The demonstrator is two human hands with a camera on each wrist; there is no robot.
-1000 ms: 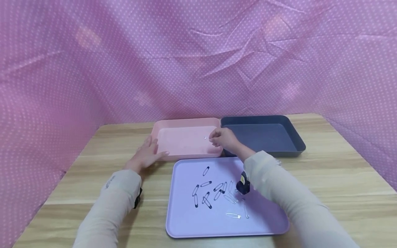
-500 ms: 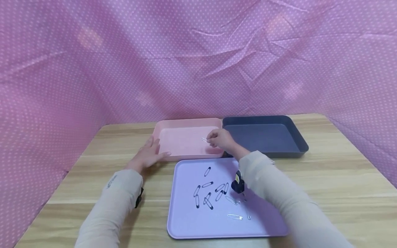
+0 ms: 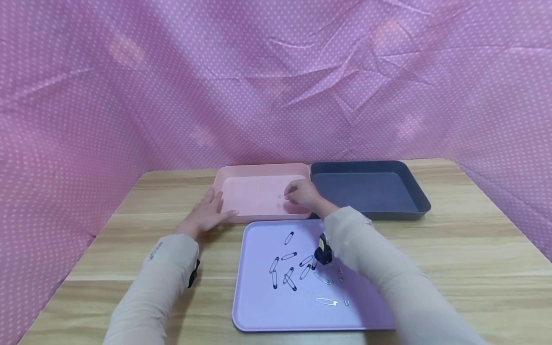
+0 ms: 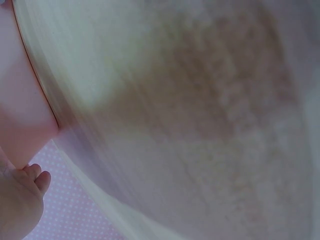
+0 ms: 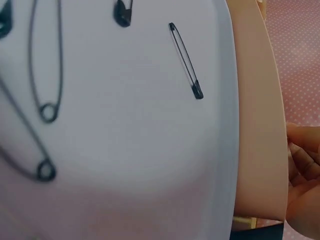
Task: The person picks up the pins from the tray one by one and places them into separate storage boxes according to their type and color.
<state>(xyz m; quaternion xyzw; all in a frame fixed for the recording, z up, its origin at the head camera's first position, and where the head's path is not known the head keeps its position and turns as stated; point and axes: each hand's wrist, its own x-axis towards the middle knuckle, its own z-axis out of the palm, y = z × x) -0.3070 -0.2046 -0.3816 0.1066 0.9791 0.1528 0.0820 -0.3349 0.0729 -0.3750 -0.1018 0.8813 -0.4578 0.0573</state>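
My right hand (image 3: 301, 192) is over the right part of the pink tray (image 3: 254, 219), thumb and fingers pinched together. Small silver ends of safety pins (image 3: 280, 196) show at its fingertips; how many it holds is too small to tell. With fingers spread, my left hand (image 3: 204, 214) rests against the left front corner of the pink tray. Nearer me, the lavender tray (image 3: 258, 311) bears several black-headed safety pins (image 3: 274, 279) on its left and middle. Several silver safety pins (image 3: 327, 302) lie toward its right, partly hidden by the right wrist camera.
A dark grey tray (image 3: 420, 214) stands right beside the pink one. The trays sit on a wood-grain table (image 3: 465, 249). Pink dotted cloth (image 3: 276, 96) hangs around the back and sides.
My right hand has shifted slightly left over the pink tray, its wrist moving left with it. Silver pin ends have stayed near its fingertips. The left hand has kept its place at the tray corner.
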